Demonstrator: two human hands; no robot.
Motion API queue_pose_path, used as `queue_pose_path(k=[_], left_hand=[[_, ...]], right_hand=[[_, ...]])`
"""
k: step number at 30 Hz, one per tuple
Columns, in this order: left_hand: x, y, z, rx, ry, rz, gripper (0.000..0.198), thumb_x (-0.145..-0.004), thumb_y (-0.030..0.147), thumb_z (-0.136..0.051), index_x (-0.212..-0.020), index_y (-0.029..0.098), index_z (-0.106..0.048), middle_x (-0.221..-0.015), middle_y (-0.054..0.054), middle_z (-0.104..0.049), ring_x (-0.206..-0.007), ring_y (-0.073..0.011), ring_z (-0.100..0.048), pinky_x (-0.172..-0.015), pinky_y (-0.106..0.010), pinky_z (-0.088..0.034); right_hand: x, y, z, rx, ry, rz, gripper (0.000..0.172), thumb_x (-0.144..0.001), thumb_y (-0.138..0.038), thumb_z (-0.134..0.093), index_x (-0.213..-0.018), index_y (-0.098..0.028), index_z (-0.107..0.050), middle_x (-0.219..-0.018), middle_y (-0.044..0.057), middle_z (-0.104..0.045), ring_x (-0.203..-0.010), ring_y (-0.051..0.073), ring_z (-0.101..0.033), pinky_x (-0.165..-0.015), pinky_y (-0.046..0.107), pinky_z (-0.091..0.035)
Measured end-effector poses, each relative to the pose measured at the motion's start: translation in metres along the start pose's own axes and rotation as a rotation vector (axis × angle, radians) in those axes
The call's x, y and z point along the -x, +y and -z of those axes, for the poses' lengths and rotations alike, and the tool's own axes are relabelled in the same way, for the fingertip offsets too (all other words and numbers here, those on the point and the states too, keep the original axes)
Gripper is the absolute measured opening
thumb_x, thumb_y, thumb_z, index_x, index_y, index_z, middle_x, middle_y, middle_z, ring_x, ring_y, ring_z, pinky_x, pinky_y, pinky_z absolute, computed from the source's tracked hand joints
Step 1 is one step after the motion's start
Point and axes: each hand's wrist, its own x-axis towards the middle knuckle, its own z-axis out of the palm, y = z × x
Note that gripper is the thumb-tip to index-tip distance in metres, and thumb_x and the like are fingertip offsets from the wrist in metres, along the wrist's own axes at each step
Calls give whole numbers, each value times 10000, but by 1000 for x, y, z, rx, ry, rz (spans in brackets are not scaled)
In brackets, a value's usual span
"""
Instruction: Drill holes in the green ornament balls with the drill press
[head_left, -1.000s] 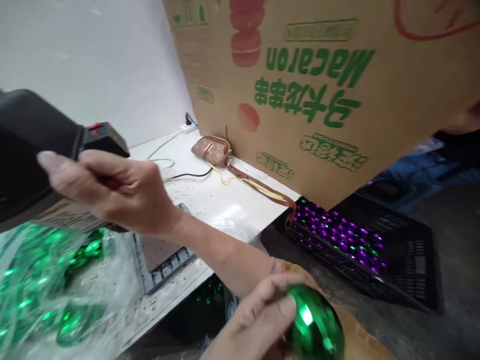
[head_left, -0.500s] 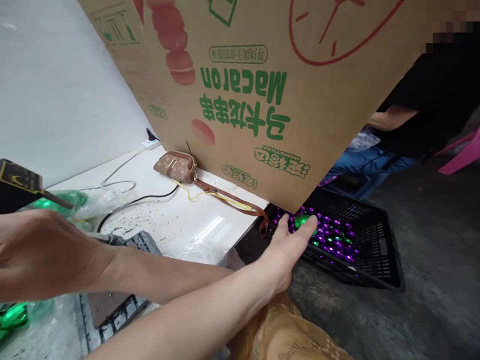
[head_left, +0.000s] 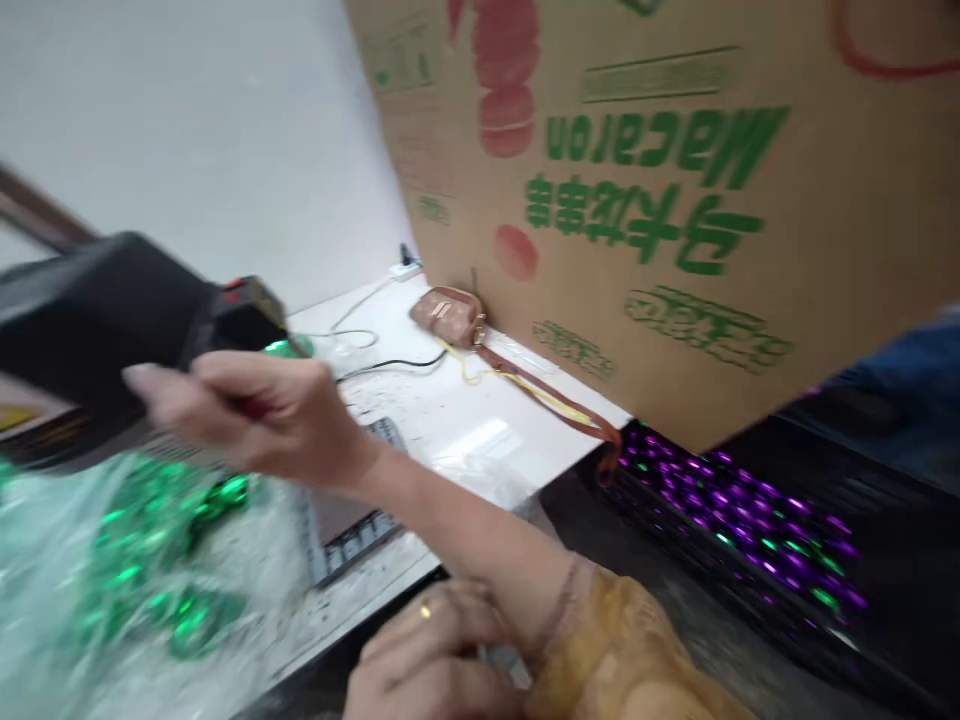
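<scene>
My right hand [head_left: 262, 420] reaches across to the left and is closed round the red-tipped handle of a black machine [head_left: 97, 320] on the white table [head_left: 465, 410]. Under the machine lies a clear plastic bag of shiny green ornaments [head_left: 135, 540]. My left hand [head_left: 435, 660], with a ring on one finger, sits low at the bottom edge with its fingers curled. What it holds is blurred. A black basket [head_left: 892, 540] on the floor to the right contains purple and green shiny balls [head_left: 750, 520].
A big cardboard box printed "Macaron" [head_left: 637, 200] leans over the table and basket. A brown purse [head_left: 448, 312] with a strap, cables and a power strip [head_left: 409, 268] lie at the back of the table. A grey metal plate [head_left: 352, 520] lies by my forearm.
Half a second ago my left hand was stretched out over the basket with a green ball. It is now back near my lap without it. My right hand has closed on the machine handle again.
</scene>
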Motion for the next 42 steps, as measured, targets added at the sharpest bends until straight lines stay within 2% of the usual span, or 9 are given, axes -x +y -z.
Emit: queue_pose_path(k=[4,10,17,21,24,27,30,35,42], left_hand=[[25,-14,73,-538,639,-74,158,-833,206,-664,-718,280,-745,-851,-43,-774,-828,-254,-724,-758,-367,-564],[72,-29,154,-868,1127,-60,141,-860,204,-577,-829,228,-713,-822,-23,-723,-796,-187,-685,-803,-303,-527],[113,-54,161,-1122,956,-22,287,-869,168,-597,-1101,286,-717,-1168,-93,-708,-1098,-271,-673,-970,-402,-510],[129,-56,162,-1201,1293,-137,172,-848,238,-680,-1017,237,-646,-1047,-106,-683,-1043,-265,-654,-979,-416,-484],[143,-56,170,-1075,1641,43,316,-860,422,-677,-1058,204,-564,-995,-103,-636,-934,-257,-630,-871,-405,-496],[152,-62,180,-829,1548,401,430,-930,567,-517,-1158,204,-546,-925,-75,-645,-815,-252,-636,-785,-382,-488],[147,-71,188,-719,1318,518,465,-933,588,-486,-1188,212,-584,-967,-91,-686,-910,-291,-670,-858,-412,-483],[108,-73,203,-240,1328,171,453,-736,563,-767,-951,182,-650,-967,-88,-715,-1003,-264,-668,-919,-381,-518],[89,-48,217,251,1241,-100,440,-671,450,-843,-930,206,-584,-921,-10,-709,-754,-135,-685,-665,-251,-563]], right_hand=[[-8,4,26,-201,-44,-26,319,-849,-484,-694,-707,-219,-588,-618,-54,-399,-634,63,-463,-553,235,-368],[7,5,-15,-422,-41,-15,454,-959,-315,-568,-559,-189,-394,-528,-74,-345,-484,35,-348,-503,246,-291],[8,8,-21,-451,40,31,436,-912,-242,-628,-524,-205,-434,-454,-60,-412,-413,69,-381,-443,299,-266],[6,13,-19,-486,16,69,402,-890,-184,-624,-537,-212,-436,-454,-55,-407,-399,71,-406,-426,307,-274],[6,14,-20,-500,25,70,388,-873,-149,-620,-536,-211,-437,-451,-57,-401,-393,76,-410,-416,312,-276],[7,13,-20,-483,39,44,398,-862,-129,-607,-523,-205,-413,-444,-67,-392,-392,71,-401,-415,298,-270],[8,11,-20,-459,59,8,407,-854,-130,-603,-517,-200,-387,-439,-78,-380,-392,74,-399,-422,288,-273],[8,11,-21,-481,40,23,404,-862,-146,-601,-530,-199,-376,-443,-77,-375,-393,74,-393,-416,276,-281],[7,12,-20,-502,29,73,389,-862,-136,-594,-548,-200,-373,-450,-76,-365,-392,63,-390,-398,254,-278]])
